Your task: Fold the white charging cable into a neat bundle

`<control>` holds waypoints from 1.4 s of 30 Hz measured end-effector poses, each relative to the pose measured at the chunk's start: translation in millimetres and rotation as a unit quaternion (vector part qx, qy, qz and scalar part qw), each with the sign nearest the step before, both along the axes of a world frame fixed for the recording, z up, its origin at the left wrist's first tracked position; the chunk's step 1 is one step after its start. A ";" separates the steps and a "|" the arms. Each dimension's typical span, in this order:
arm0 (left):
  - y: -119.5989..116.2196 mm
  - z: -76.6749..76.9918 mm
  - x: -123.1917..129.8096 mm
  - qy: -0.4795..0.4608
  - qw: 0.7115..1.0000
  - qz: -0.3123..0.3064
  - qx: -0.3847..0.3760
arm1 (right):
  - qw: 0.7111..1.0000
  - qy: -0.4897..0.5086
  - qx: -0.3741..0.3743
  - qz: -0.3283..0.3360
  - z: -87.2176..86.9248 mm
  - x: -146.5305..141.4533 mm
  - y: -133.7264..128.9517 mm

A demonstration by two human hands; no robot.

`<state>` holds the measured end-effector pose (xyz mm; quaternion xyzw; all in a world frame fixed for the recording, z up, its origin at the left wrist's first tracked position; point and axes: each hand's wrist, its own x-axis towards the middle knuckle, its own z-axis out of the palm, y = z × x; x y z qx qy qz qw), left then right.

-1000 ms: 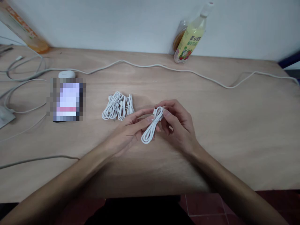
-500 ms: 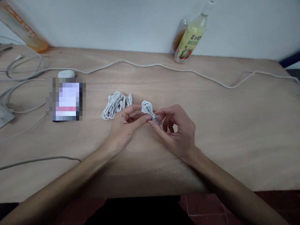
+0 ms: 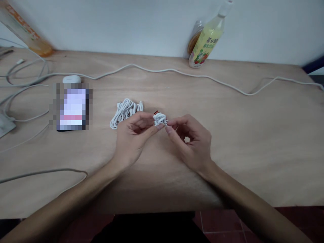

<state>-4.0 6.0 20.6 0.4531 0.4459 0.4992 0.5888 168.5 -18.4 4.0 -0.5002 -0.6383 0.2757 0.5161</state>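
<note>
A small coiled white cable (image 3: 159,118) is held up between my two hands in the head view. My left hand (image 3: 136,133) grips the coil's left side between thumb and fingers. Pinched at the coil's right end is my right hand (image 3: 191,140), its thumb and forefinger closed on a thin part of the cable. A red-and-dark edge shows at the top of the coil; what it belongs to is too small to tell. Just behind my left hand lies a pile of bundled white cables (image 3: 125,111), partly covered by that hand.
A blurred-out phone (image 3: 73,108) and a white earbud case (image 3: 72,79) lie on the left. One long white cord (image 3: 162,71) crosses the wooden table (image 3: 253,135). By the wall stand a yellow drink bottle (image 3: 207,40) and an orange one (image 3: 37,44). Loose cords lie at far left.
The coiled cable has turned in my fingers: its loops now sit bunched and lower, and a red edge shows on top. My right fingers have shifted slightly along it. The pile has stayed put.
</note>
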 end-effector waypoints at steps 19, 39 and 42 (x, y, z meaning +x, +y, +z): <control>-3.4 -1.0 1.5 0.039 0.998 0.041 0.019 | 0.993 -0.088 0.067 -0.044 -2.2 -1.6 -1.6; 1.7 3.2 -0.9 0.059 0.997 0.032 0.031 | 0.975 -0.159 0.155 0.004 -4.1 11.4 6.8; 2.6 2.3 -1.4 0.058 0.998 0.024 0.029 | 0.975 -0.163 0.151 0.022 -3.2 14.6 8.2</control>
